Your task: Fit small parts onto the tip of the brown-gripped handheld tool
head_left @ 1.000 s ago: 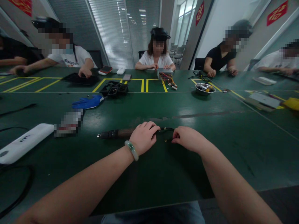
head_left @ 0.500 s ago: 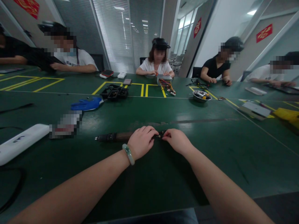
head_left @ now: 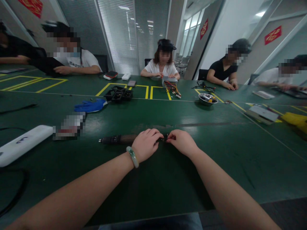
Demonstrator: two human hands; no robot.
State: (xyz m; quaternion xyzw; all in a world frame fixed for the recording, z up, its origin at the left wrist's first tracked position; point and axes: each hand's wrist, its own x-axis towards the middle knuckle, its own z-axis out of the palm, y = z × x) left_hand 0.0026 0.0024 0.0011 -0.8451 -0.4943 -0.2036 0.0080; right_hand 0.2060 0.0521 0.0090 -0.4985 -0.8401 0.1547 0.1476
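Note:
A long, dark cylindrical device [head_left: 124,139] with a brownish section and small metal prongs at its left tip lies crosswise on the green table [head_left: 148,188]. My left hand [head_left: 145,144], a jade-like bangle at its wrist, is wrapped over the device's middle from above. At the device's right end, my right hand [head_left: 181,142] has thumb and forefinger pinched together. What that pinch holds is too small and too dark to make out. Between the two hands shows a little of the dark end, with a small shiny spot. The fingers hide the rest.
To the left lie a white elongated box [head_left: 26,145], a blurred-out flat item [head_left: 70,126], a blue glove [head_left: 91,105] and black trays [head_left: 118,93]. A metal bowl of parts [head_left: 208,99] stands ahead right. Several people sit across the table, one behind a wired grey box [head_left: 169,82].
The camera view has shifted slightly. Both hands stay at the device, and the small shiny part between them looks a little more covered by the fingers.

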